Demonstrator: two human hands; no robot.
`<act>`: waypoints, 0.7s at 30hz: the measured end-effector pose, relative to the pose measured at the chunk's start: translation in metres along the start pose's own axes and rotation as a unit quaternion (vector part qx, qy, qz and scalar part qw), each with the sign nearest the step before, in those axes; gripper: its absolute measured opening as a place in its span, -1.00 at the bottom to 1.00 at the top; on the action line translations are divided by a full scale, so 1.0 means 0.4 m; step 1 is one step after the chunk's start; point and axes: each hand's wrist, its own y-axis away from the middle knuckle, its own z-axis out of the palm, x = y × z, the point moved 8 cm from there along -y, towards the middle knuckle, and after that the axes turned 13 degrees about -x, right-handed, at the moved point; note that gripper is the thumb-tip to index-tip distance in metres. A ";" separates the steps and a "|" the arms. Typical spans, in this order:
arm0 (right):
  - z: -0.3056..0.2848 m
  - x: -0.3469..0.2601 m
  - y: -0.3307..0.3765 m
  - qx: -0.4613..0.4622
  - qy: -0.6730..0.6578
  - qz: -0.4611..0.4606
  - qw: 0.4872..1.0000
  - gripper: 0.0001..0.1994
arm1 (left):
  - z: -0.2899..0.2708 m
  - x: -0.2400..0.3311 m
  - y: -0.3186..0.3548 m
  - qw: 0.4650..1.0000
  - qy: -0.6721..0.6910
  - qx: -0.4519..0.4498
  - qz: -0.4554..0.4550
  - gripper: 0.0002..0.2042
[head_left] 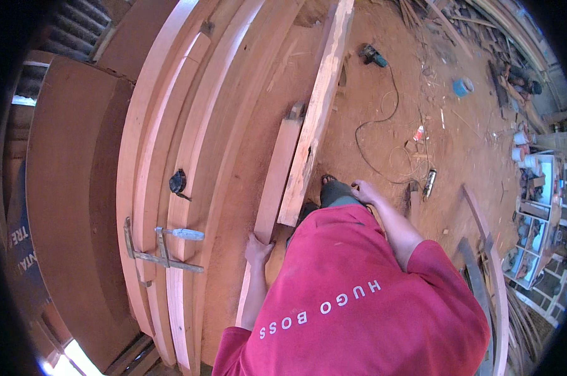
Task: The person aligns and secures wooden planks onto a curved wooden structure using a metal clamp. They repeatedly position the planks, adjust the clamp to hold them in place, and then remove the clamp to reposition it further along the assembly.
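My left hand (pixel 258 249) grips the right edge of a narrow light plank (pixel 282 163) that lies along a big stack of curved wooden boards (pixel 189 125). A longer rough plank (pixel 318 106) leans beside it, its lower end close to my knee. My right hand (pixel 365 190) rests on my bent knee in dark trousers (pixel 335 193), fingers loose, holding nothing. My red shirt fills the lower middle of the view.
A metal bar clamp (pixel 161 255) with a pale blue handle (pixel 184 234) bites the curved boards at left. On the sawdust floor lie a green power tool (pixel 373 56) with its cable (pixel 383 119), a blue tub (pixel 463 86) and a small can (pixel 429 183). Shelves (pixel 537 213) stand at right.
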 end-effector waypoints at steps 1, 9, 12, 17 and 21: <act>0.010 0.014 0.001 -0.003 0.009 0.013 1.000 -0.58 | 0.000 -0.002 0.000 1.000 -0.005 0.001 -0.001 -0.14; 0.065 0.060 0.000 -0.017 0.020 0.048 0.998 -0.58 | -0.015 0.002 -0.011 1.000 -0.011 0.009 0.018 -0.09; 0.051 0.031 -0.011 -0.012 0.012 0.031 0.999 -0.59 | -0.036 0.006 0.002 0.999 -0.028 0.011 0.026 -0.16; 0.024 -0.017 -0.021 0.016 -0.005 -0.024 1.000 -0.63 | -0.146 -0.003 0.069 0.998 -0.017 0.006 0.055 -0.24; -0.011 -0.102 0.000 0.067 -0.107 -0.101 0.987 -0.65 | -0.325 -0.002 0.207 0.997 0.025 0.055 0.050 -0.19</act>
